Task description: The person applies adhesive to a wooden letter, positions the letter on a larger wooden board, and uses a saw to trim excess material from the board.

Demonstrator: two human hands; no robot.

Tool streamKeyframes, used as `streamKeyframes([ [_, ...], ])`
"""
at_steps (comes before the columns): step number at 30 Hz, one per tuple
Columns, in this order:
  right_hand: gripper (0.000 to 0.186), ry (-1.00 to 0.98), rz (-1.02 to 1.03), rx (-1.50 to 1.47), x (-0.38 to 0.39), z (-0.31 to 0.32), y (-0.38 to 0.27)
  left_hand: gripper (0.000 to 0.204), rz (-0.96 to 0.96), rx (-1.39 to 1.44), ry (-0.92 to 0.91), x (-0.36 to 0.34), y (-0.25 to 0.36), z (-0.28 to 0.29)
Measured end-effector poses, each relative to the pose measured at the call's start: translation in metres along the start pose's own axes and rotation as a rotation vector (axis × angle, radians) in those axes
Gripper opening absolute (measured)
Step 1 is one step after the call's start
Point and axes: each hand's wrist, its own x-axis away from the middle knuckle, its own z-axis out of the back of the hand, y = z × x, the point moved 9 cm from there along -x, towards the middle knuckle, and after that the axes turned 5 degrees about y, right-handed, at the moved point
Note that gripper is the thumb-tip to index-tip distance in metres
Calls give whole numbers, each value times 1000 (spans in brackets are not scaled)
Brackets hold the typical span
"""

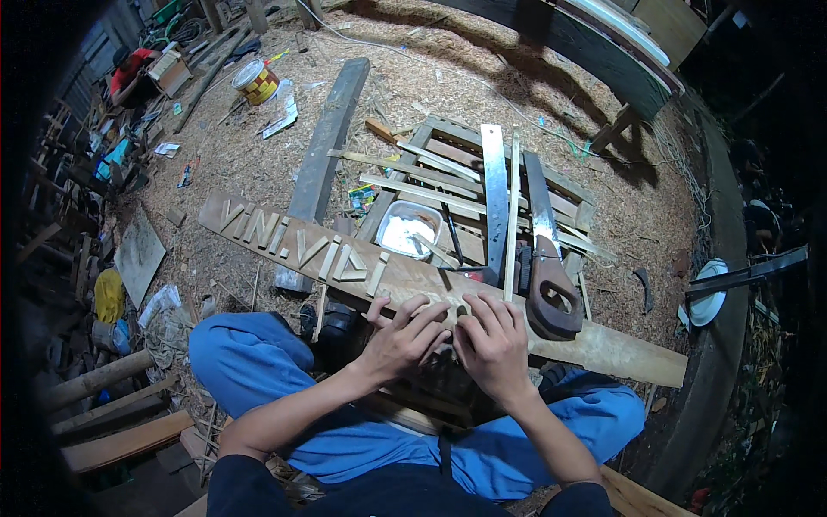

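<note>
A long brown wooden board [405,277] lies slantwise before me, with letter shapes made of thin pale wood strips [317,252] on its left part. My left hand [401,336] is at the board's near edge, fingers bent and reaching inward. Close beside it, my right hand [494,340] has its fingers curled down onto the board. Both sets of fingertips nearly meet; anything small pinched between them is hidden. A handsaw [551,280] rests with its dark wooden handle on the board, right of my right hand.
Beyond the board, a slatted wooden frame [568,185] carries loose strips, a metal straightedge [494,172] and a white plastic tub [410,226]. A thick grey beam [332,138] stretches away to the left. Farther back are a patterned bucket [256,82] and another person [129,73].
</note>
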Motion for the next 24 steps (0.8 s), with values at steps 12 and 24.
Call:
streamKeyframes([
  [12, 28, 15, -29, -56, -6, 0, 13, 12, 12, 7, -5, -15, -13, 11],
  [24, 37, -10, -35, -90, -13, 1, 18, 44, 77, 229, 19, -38, -25, 20],
])
